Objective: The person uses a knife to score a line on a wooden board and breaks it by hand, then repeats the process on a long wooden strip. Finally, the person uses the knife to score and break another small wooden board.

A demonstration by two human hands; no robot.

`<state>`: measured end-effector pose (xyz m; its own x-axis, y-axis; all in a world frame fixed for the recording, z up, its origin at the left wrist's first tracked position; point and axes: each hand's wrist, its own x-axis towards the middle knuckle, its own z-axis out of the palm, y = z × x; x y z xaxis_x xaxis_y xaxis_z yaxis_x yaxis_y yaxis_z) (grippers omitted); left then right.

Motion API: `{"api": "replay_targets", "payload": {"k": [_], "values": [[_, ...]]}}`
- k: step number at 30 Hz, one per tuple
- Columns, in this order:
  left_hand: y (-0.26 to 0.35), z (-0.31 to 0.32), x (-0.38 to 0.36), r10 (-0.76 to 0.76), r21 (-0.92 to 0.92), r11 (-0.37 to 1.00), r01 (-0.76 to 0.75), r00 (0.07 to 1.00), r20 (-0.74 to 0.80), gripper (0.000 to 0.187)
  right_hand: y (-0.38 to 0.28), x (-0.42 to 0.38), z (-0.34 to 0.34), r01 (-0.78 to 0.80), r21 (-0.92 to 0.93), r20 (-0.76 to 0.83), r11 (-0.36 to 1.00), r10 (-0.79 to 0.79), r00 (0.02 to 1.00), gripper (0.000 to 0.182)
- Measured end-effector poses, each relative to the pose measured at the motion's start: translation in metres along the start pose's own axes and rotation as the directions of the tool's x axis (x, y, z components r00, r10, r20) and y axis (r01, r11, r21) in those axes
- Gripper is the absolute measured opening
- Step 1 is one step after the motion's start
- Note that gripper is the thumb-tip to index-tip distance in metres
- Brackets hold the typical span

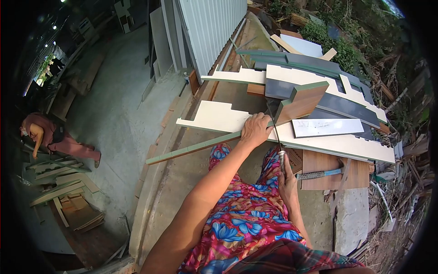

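Note:
Near the centre, my left hand (256, 130) is closed on a long board with a green edge (196, 148), close to the brown wooden part (301, 103) that angles up to the right. My right hand (287, 181) is wrapped round the light handle of a thin-bladed tool (276, 132). Its narrow dark blade points up past the board, just right of my left hand. Under the board lies a cream panel with a stepped edge (219, 114). A white rectangular piece (327, 127) rests on the panels to the right.
A hammer (321, 174) lies on a brown board (335, 181) right of my right hand. Stacked dark and cream panels (365, 107) extend to the right. At the far left another person (59, 137) bends over scattered strips (64, 180). A corrugated metal sheet (212, 32) stands at the top.

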<state>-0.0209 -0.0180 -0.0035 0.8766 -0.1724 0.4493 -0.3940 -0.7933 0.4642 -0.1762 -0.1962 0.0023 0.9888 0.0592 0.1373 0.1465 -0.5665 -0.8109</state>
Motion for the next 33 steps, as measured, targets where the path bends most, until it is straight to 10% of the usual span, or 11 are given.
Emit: {"api": "replay_targets", "payload": {"k": [33], "values": [[0.001,-0.003,-0.001,0.005,0.023,1.0,-0.005,1.0,0.0,0.033,-0.004,0.003,-0.006,-0.225,0.016,0.09,0.974,0.223,0.971,0.056]]}}
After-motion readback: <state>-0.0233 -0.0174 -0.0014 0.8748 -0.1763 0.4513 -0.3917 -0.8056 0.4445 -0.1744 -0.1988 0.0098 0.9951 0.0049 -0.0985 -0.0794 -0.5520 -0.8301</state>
